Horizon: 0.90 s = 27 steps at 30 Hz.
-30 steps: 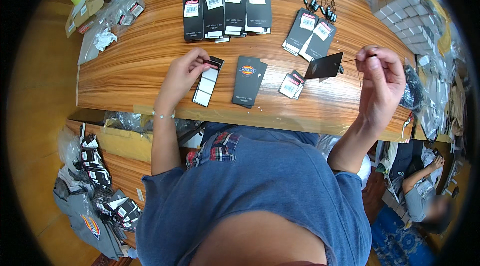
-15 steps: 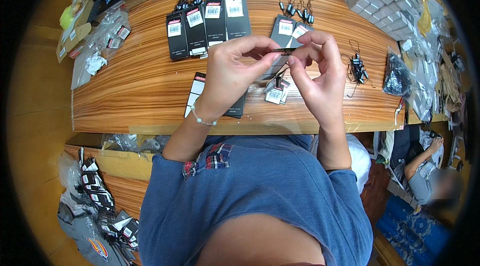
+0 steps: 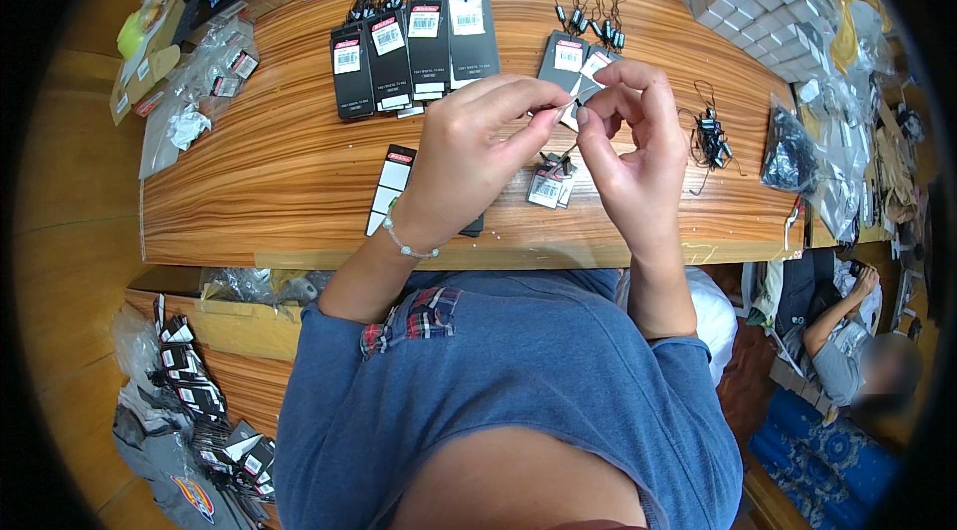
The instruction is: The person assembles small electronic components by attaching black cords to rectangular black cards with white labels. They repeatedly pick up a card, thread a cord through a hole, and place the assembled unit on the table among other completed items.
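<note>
Together both hands (image 3: 568, 136) pinch a thin black string (image 3: 570, 146) above the table (image 3: 259, 171).

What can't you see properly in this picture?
- Head view: what the left hand and right hand pinch between their fingertips is too small and covered by the fingers.
- A black tag on the table is partly hidden under the left wrist.
- The black bag hides its contents.
- The heap of tags at lower left runs into the dark fisheye rim.
</note>
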Motion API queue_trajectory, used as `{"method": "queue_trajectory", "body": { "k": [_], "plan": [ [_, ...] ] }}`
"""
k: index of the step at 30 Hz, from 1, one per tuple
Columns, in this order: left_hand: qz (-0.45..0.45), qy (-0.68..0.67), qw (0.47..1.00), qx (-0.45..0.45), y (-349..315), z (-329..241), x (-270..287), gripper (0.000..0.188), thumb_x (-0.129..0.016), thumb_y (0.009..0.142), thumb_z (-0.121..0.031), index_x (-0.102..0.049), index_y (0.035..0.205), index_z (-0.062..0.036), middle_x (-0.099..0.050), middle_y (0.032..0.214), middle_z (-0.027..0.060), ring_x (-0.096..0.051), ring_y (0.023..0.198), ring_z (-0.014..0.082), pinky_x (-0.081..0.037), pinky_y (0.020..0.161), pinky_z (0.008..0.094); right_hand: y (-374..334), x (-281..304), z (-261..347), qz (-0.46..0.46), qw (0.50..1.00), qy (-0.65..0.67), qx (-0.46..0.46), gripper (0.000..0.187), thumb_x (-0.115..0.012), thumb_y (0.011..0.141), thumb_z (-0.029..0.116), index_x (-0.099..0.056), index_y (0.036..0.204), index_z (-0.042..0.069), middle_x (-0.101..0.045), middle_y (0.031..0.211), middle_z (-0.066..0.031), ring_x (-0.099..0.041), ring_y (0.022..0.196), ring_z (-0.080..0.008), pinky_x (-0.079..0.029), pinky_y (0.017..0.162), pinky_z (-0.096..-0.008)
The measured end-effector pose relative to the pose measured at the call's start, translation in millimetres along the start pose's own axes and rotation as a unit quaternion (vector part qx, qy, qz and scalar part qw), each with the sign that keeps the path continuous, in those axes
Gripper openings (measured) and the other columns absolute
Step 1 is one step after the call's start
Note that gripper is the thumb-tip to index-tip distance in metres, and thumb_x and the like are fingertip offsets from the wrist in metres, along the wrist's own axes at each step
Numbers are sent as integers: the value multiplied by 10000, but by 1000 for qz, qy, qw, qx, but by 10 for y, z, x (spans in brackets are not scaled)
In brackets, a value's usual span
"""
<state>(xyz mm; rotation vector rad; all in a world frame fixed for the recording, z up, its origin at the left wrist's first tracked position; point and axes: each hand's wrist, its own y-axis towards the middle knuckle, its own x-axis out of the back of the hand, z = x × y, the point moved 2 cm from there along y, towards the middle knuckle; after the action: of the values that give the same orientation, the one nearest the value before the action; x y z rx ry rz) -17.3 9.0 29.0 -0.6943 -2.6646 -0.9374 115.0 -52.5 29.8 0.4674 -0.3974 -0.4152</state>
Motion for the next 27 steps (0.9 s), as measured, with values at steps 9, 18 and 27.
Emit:
{"method": "queue_trajectory", "body": {
  "k": [9,18,27],
  "plan": [
    [-17,75,992,-97,23,1,-34,111,-615,733,-30,-617,844,-31,-613,811,72,-596,728,223,-476,635,308,60,24,-50,2,996,79,-53,308,-544,735,-67,-475,1024,14,-518,638,-7,-457,587,-55,-387,564,-192],
    [-28,194,944,-265,205,42,-1,130,-641,687,-80,-612,814,-74,-600,804,24,-561,769,203,-424,675,324,88,38,-109,14,967,226,-115,293,-556,794,-52,-466,1071,-20,-578,750,-30,-534,706,-56,-406,637,-176],
    [-29,221,933,-284,231,43,22,187,-652,642,-53,-634,827,-74,-596,802,35,-559,769,207,-433,681,322,141,93,-185,53,945,281,-160,177,-549,852,58,-537,996,-45,-629,888,-104,-603,835,-133,-474,758,-237]
  ]
}}
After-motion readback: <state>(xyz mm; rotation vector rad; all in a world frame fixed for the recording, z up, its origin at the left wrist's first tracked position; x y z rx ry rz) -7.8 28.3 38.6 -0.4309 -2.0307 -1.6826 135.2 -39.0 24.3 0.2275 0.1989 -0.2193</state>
